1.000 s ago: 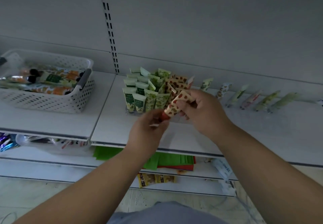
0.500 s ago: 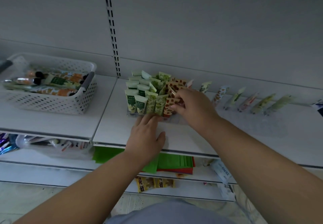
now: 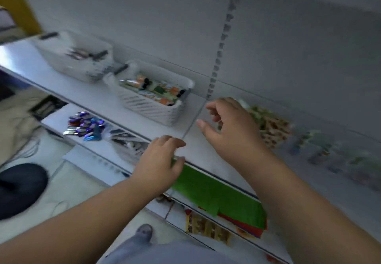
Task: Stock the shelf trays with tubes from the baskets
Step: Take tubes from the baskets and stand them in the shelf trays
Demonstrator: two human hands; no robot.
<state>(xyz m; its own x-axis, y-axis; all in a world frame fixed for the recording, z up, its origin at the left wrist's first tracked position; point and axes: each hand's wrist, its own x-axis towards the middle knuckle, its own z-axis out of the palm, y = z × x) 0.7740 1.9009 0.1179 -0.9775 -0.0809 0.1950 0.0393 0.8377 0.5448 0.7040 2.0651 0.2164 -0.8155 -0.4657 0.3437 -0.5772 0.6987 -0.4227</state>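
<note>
The frame is blurred by head motion. A white slatted basket on the shelf holds several orange and green tubes. A second white basket stands farther left. Right of them, a cluster of upright green and orange-patterned tubes stands in a tray, partly hidden behind my right hand. That hand hovers over the shelf with its fingers apart and nothing in it. My left hand is lower, at the shelf's front edge, fingers loosely spread and empty.
A row of single tubes runs along the shelf to the right. Below lie green and red sheets, shiny blue packets and yellow packets. A slotted upright divides the back panel.
My right hand has let go of the orange-patterned tube, which now stands among the cluster, and moved left. My left hand dropped to the shelf edge. The view swung left and tilted.
</note>
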